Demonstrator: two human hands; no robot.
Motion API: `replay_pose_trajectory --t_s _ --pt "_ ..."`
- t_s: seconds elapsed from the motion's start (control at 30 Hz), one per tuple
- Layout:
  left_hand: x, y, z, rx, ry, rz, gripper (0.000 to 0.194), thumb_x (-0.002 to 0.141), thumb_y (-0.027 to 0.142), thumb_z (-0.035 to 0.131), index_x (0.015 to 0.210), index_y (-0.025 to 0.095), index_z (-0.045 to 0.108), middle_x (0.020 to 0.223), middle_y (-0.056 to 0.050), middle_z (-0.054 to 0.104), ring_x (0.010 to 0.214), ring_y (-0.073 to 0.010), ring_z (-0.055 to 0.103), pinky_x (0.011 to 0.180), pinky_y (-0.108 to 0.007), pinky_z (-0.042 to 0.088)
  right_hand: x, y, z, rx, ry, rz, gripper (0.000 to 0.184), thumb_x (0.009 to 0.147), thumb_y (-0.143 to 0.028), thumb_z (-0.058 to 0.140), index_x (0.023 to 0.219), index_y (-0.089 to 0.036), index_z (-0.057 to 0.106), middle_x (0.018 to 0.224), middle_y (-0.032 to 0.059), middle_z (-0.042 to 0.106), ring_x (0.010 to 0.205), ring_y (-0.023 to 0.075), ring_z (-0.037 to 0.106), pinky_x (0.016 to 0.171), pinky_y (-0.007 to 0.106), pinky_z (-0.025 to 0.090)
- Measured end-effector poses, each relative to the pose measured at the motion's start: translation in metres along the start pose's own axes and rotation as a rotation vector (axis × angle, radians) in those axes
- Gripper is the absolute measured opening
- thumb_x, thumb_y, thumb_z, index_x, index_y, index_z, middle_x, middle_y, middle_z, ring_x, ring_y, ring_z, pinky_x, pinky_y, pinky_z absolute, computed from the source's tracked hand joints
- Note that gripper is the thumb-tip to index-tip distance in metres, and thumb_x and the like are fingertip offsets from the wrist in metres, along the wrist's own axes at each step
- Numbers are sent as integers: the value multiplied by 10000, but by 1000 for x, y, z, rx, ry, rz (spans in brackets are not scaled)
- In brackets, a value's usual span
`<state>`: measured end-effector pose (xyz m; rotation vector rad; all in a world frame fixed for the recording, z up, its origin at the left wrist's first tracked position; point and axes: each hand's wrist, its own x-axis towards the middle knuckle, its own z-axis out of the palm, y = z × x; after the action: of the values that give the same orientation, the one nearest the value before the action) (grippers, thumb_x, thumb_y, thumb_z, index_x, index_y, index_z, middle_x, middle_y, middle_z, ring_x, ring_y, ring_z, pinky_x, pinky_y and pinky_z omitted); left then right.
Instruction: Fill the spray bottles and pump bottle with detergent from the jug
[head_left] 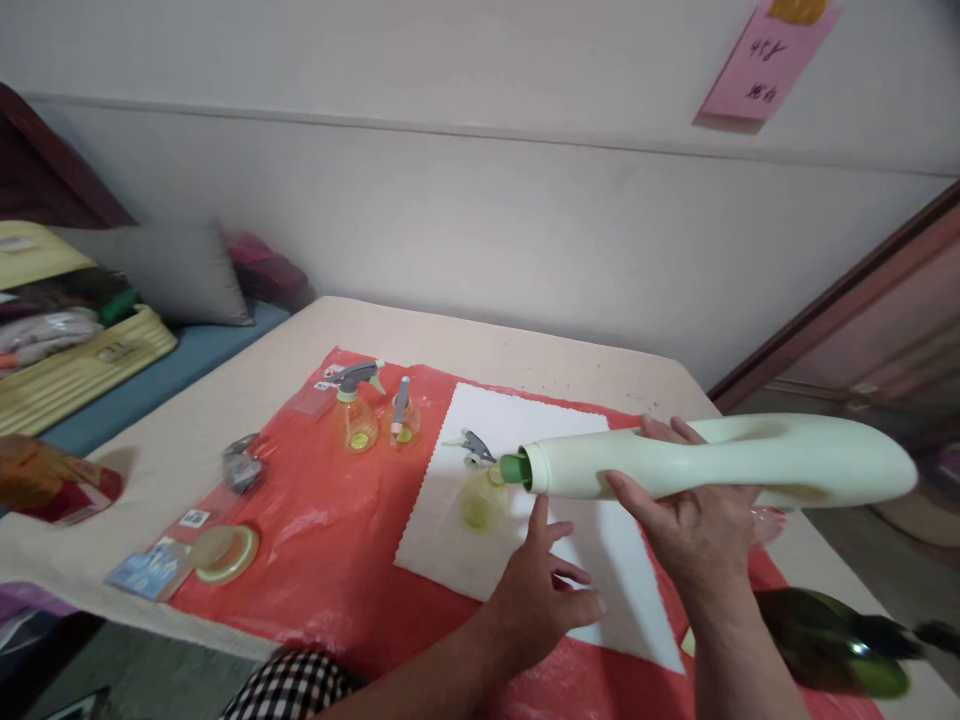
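Clamped in the right grip (696, 530), a jug (795, 460) is being held pointing toward nine o'clock, seemingly for filling a bottle (480, 508); left grip (546, 598) apart, careful tilting seems required.

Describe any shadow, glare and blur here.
Head view: soft shadow dulls the white scalloped sheet near the right hand; head view: a bright highlight on the glossy dark-green, black-topped bottle; head view: the red-and-orange packet at the far left looks blurred.
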<state>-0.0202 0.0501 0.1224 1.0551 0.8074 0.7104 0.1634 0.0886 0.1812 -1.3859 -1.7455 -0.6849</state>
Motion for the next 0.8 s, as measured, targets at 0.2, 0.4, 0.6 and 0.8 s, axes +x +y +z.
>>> replay_pose_trajectory --t_s 0.2,0.4,0.6,0.8 --pt "-1 -1 0 -5 -1 7 1193 642 189 749 1587 230 23 1544 -221 367 1054 -245 656 890 -394 493 0 0 -1 -2 16 -10 544 976 -575 540 1326 -160 585 1156 121 677 1180 364 583 1082 536 303" --pt "0 1 0 2 -7 15 1186 640 186 750 1587 224 36 1546 -223 364 1052 -249 657 880 -399 498 3 -2 -2 0 32 -29 532 973 -578 543 1298 -160 599 1119 118 692 1162 366 597 1083 542 314" --pt "0 -1 0 14 -5 20 1175 645 192 758 1586 233 54 1536 -215 387 1037 -241 662 879 -396 497 5 -4 -5 -28 23 -32 532 973 -589 533 1273 -158 618 1122 124 690 1173 375 590 1085 544 321" --pt "0 -1 0 17 -8 29 1167 650 188 756 1584 253 61 1541 -202 385 1040 -235 662 878 -392 495 5 -5 -5 -32 22 -39 526 976 -571 538 1278 -148 616 1119 131 690 1177 374 588 1086 540 323"
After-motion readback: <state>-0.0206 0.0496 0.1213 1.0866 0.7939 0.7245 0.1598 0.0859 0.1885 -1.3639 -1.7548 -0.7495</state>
